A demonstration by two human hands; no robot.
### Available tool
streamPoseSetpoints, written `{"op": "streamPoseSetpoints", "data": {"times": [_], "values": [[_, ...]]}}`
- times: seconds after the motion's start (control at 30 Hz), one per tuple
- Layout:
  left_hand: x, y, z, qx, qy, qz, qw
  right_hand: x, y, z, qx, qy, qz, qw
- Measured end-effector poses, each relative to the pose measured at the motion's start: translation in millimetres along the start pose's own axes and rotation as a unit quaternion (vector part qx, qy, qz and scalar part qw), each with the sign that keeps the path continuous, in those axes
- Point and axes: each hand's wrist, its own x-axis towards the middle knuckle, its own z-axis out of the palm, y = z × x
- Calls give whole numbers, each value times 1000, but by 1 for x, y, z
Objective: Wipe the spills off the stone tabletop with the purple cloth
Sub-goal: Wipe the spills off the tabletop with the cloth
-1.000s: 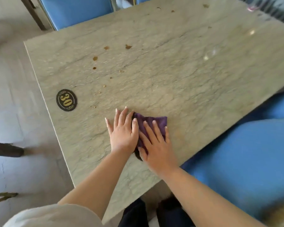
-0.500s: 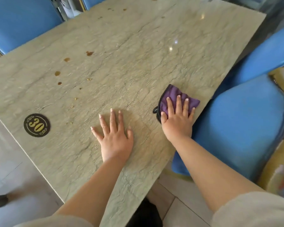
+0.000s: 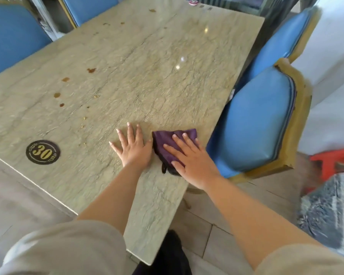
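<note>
The purple cloth (image 3: 165,144) lies folded on the stone tabletop (image 3: 167,80), close to its right edge. My right hand (image 3: 189,155) presses flat on the cloth with fingers spread. My left hand (image 3: 132,147) rests flat on the bare stone just left of the cloth, fingers apart, holding nothing. Brown spills (image 3: 91,70) dot the left part of the tabletop, with smaller crumbs (image 3: 84,118) nearer my left hand and more spots (image 3: 152,10) at the far end.
A round black badge marked 30 (image 3: 42,152) sits near the table's left corner. Blue padded chairs stand at the right (image 3: 256,124) and at the far left (image 3: 12,36). A red stool (image 3: 334,163) and a patterned object (image 3: 330,211) are on the floor at right.
My right hand has slid the cloth back leftward along the right edge until it sits beside my left hand. The left hand stayed flat on the stone.
</note>
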Motion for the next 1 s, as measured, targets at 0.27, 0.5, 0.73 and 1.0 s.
{"op": "streamPoseSetpoints", "data": {"times": [0.27, 0.5, 0.73, 1.0], "values": [[-55, -84, -12, -182, 0, 198, 963, -38, -136, 12, 28, 30, 144, 989], [-31, -164, -36, -106, 35, 323, 940, -30, -150, 14, 2, 34, 118, 992], [34, -219, -79, -65, 69, 319, 943, 32, -229, 15, 59, 62, 426, 901], [102, -277, -119, -7, 32, 333, 942, 81, -368, 27, 73, 96, 452, 884]]}}
